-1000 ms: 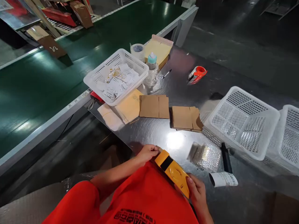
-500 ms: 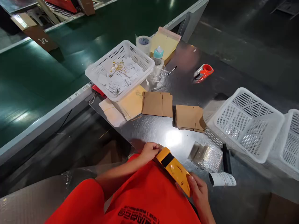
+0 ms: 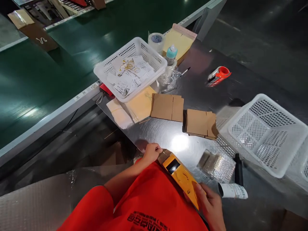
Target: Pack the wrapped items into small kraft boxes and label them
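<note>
A long, flat yellow package (image 3: 185, 178) with a dark rectangular window lies slantwise in front of my red shirt. My right hand (image 3: 209, 202) is closed around its lower right end, thumb on top. At the upper left end, brown cardboard (image 3: 165, 156) shows beyond the yellow. My left hand (image 3: 152, 152) is closed there, its thumb and fingertips pinched at the cardboard's edge; how firmly it grips is hard to see. To the right of the package lies a bubble-wrapped bundle (image 3: 218, 165), with a curled roll of white labels (image 3: 233, 191) and a black bar-like object (image 3: 238, 170) nearby.
Two stacks of flat cardboard, a left one (image 3: 166, 107) and a right one (image 3: 201, 123), lie on the metal table. A white basket (image 3: 108, 69) of paper slips stands behind; another white basket (image 3: 267, 131) is right. A red tape dispenser (image 3: 219, 76) lies farther back.
The yellow part at the upper left end has shifted, and more brown cardboard shows there. Both hands stay at the package's ends. The whole view has swung slightly.
</note>
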### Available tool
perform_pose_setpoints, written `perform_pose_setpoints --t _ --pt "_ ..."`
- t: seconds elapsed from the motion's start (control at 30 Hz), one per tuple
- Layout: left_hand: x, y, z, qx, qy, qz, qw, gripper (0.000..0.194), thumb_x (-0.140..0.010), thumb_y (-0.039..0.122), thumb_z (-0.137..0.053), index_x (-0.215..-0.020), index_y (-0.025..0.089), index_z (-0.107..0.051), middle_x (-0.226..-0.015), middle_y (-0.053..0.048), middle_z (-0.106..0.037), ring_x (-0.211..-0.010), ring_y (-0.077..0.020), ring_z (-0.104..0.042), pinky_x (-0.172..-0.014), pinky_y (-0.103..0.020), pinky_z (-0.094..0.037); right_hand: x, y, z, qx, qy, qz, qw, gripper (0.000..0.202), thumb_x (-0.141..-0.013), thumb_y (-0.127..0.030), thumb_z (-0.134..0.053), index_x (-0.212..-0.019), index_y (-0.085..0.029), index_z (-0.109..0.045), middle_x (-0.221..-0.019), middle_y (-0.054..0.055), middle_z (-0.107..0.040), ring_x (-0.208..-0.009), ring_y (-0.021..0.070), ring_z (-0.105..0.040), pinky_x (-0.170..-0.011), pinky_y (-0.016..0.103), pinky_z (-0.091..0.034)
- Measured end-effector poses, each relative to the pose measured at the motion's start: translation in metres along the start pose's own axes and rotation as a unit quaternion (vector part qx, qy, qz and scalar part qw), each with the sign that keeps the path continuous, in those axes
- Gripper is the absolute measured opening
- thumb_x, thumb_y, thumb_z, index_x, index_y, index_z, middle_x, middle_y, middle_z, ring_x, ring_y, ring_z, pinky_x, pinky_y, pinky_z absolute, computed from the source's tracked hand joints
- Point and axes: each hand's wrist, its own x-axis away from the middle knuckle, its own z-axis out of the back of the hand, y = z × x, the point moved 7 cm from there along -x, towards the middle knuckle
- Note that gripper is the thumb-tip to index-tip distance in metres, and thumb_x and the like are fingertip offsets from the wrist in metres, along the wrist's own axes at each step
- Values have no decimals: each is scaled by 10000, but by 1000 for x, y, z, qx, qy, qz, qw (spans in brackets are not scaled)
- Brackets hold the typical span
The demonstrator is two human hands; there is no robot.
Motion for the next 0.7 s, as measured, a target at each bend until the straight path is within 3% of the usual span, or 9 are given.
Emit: perform_pose_setpoints --t 0.23,0.47,0.57,0.7 --pt "-6 -23 -28 -48 -25 18 998 169 -798 148 -548 -720 158 -697 -760 -49 -714 -718 -173 -615 -661 -279 -427 -7 0 -3 29 15 -22 999 577 -798 -715 -485 -519 -211 -451 -457 -33 -361 -445 109 -353 -411 253 -258" --pt "7 -30 -56 -86 -78 6 993 247 -934 345 -467 -1010 203 -655 -1034 -61 -702 -959 -207 -649 -815 -309 -492 -8 0 -1 42 16 -41 998 573 -810 -713 -466 -552 -202 -470 -487 -17 -380 -482 122 -367 -420 255 -277" --pt "6 -33 -55 -152 -105 29 982 339 -955 416 -426 -1091 172 -618 -1054 -106 -687 -993 -257 -657 -819 -357 -507 -8 4 1 49 21 -44 998 565 -814 -704 -472 -558 -200 -481 -500 -8 -405 -496 130 -392 -429 254 -308" --pt "4 -33 -38 -191 -87 33 977 355 -891 243 -498 -1224 131 -554 -1159 -154 -637 -1074 -303 -632 -880 -407 -508 -9 10 3 55 36 -31 997 570 -804 -712 -483 -540 -207 -466 -495 -6 -408 -494 134 -402 -430 253 -335"
